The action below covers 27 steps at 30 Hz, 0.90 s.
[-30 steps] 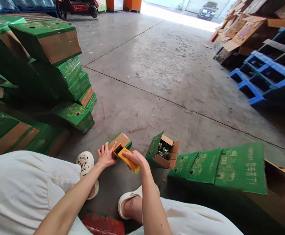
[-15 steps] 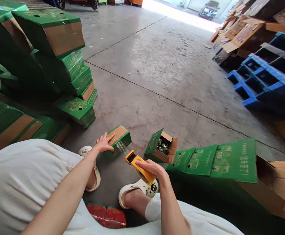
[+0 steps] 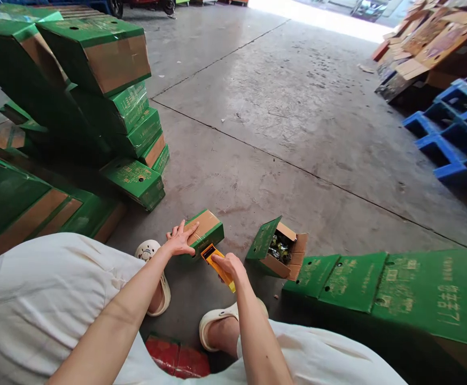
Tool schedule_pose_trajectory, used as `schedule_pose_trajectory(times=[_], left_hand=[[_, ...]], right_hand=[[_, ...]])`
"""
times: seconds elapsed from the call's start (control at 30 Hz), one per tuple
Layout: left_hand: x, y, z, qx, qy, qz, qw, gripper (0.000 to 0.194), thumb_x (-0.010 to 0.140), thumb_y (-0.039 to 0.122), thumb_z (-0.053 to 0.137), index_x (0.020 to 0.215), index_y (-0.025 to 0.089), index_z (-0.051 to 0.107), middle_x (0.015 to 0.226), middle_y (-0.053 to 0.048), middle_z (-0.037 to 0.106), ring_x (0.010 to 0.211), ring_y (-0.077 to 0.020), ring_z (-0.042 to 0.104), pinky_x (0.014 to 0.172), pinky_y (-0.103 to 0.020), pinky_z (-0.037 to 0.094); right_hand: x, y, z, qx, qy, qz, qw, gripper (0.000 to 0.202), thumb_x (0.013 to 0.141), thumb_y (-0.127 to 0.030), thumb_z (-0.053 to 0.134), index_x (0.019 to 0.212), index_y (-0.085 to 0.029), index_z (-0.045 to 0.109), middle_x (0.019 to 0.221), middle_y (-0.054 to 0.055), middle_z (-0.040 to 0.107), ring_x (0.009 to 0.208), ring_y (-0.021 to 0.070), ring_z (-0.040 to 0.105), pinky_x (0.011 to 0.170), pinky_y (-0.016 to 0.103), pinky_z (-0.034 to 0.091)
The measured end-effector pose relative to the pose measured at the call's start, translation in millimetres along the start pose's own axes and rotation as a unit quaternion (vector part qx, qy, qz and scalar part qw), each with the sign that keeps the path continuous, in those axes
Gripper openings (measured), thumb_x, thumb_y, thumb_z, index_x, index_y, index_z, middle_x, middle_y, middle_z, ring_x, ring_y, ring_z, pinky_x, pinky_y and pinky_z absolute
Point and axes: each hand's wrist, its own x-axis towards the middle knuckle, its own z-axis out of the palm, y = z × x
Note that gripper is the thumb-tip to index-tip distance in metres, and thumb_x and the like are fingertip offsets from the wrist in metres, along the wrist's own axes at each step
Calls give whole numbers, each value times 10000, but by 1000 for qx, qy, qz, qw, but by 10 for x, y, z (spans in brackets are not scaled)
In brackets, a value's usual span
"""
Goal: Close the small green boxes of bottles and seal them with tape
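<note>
A green and brown cardboard box rests on the floor between my feet and the open concrete. My left hand lies on its brown top with the fingers spread. In my right hand is a yellow tape dispenser, its head up against the near side of the box. The strip of tape between them is hard to make out. Just to the right, a smaller-looking green box stands with its flaps open, and dark, shiny wrapped items show inside.
Stacked green boxes rise on the left. A row of green boxes runs along my right side. Blue pallets and piled cardboard stand at far right. A red object sits beneath me, between my white clogs.
My right hand has brought the tape dispenser up and left against the box, shortening the stretched tape. My left hand stays on the box top. The view has shifted slightly.
</note>
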Motion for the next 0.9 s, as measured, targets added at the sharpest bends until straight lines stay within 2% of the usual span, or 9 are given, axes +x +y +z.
schedule_pose_trajectory(times=[0.1, 0.23, 0.33, 0.5, 0.6, 0.67, 0.73, 0.8, 0.9], left_hand=[[-30, 37, 31, 4, 4, 1, 1000, 1262, 627, 471, 866, 1681, 522, 174, 1805, -111, 73, 1548, -557, 255, 1129, -684, 336], [-92, 113, 67, 15, 11, -4, 1000, 1260, 631, 467, 853, 1684, 519, 161, 1798, -113, 97, 1536, -546, 285, 1124, -673, 345], [-106, 128, 50, 21, 11, -1, 1000, 1256, 635, 459, 840, 1687, 511, 156, 1790, -120, 124, 1537, -532, 293, 1124, -657, 352], [-73, 124, 37, 25, 1, -5, 1000, 1250, 661, 587, 835, 1692, 501, 135, 1766, -144, 191, 1518, -539, 326, 1111, -661, 364], [-55, 188, 130, 9, -9, 6, 1000, 1050, 835, 748, 645, 1705, 460, 134, 1709, -176, 312, 1483, -514, 409, 1110, -649, 378], [-39, 234, 199, 1, -2, 14, 1000, 925, 951, 721, 496, 1722, 395, 104, 1626, -197, 441, 1429, -465, 504, 1111, -601, 401], [-5, 249, 228, -15, 13, 9, 1000, 943, 972, 677, 496, 1733, 310, 75, 1558, -209, 529, 1386, -417, 571, 1110, -525, 427], [45, 229, 201, -48, 19, -7, 999, 1007, 923, 684, 587, 1723, 251, 153, 1532, -214, 576, 1381, -395, 592, 1101, -459, 450], [105, 190, 115, -109, 10, -35, 993, 884, 877, 706, 653, 1614, 277, 419, 1461, -170, 666, 1350, -385, 629, 1062, -426, 492]], right_hand=[[86, -112, -16, -34, -27, 25, 999, 399, 950, -511, 639, 818, -161, 777, 736, 121, 789, 688, 260, 790, 692, 313, 595], [86, -193, 69, -68, 40, 44, 996, 365, 940, -431, 688, 1103, -124, 797, 1157, 217, 800, 1153, 347, 760, 920, 373, 580], [58, -166, 160, -77, 74, 54, 993, 426, 969, -416, 660, 1244, -108, 762, 1357, 250, 719, 1312, 358, 677, 1010, 407, 546], [-5, -79, 179, -77, 74, 46, 993, 451, 948, -496, 659, 1173, -130, 793, 1281, 232, 760, 1288, 360, 692, 988, 399, 551], [-79, -80, 138, -74, 72, 44, 994, 398, 927, -483, 663, 1075, -145, 811, 1212, 220, 788, 1232, 364, 724, 911, 372, 572], [-141, -85, 92, -71, 73, 39, 994, 361, 913, -471, 675, 999, -149, 813, 1152, 213, 806, 1175, 362, 749, 843, 342, 578], [-208, -78, 32, -64, 74, 29, 995, 351, 909, -484, 681, 924, -156, 806, 1043, 195, 824, 1089, 347, 778, 774, 309, 571], [-274, -58, -36, -55, 77, 17, 995, 374, 915, -519, 679, 867, -167, 795, 920, 168, 826, 996, 322, 796, 716, 280, 555], [-372, -24, -143, -38, 87, 0, 995, 418, 920, -571, 677, 835, -175, 781, 822, 144, 808, 909, 304, 795, 671, 271, 534]])
